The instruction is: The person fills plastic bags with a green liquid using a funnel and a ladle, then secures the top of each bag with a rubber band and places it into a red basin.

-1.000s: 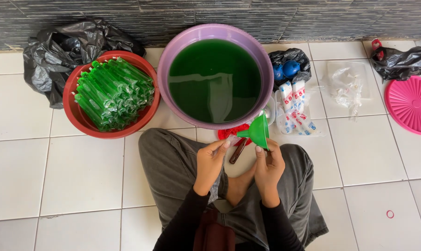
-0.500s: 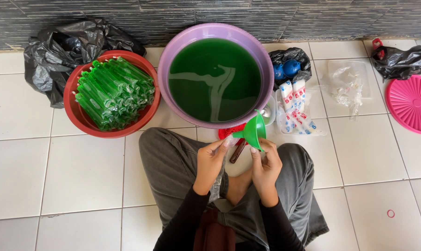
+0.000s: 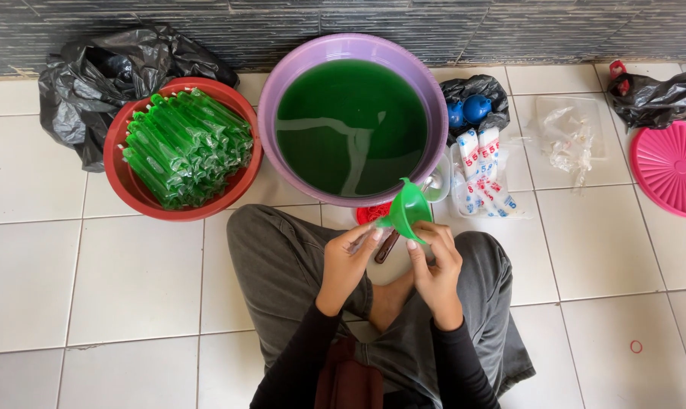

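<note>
Both my hands meet over my crossed legs around a small green funnel. My right hand grips the funnel near its spout. My left hand pinches what looks like a thin clear plastic sleeve at the funnel's tip; the sleeve is mostly hidden. Just beyond the funnel stands a purple basin full of dark green liquid. To its left a red bowl holds several filled green ice-pop tubes.
A black bag lies behind the red bowl. Right of the basin are a black bag with blue balls, white packets, a clear plastic bag, another black bag and a pink lid. A red rubber band lies on the tiles.
The funnel has tipped from mouth-right towards upright and shifted slightly left as my hands closed in around its spout. The liquid's surface reflection has shifted.
</note>
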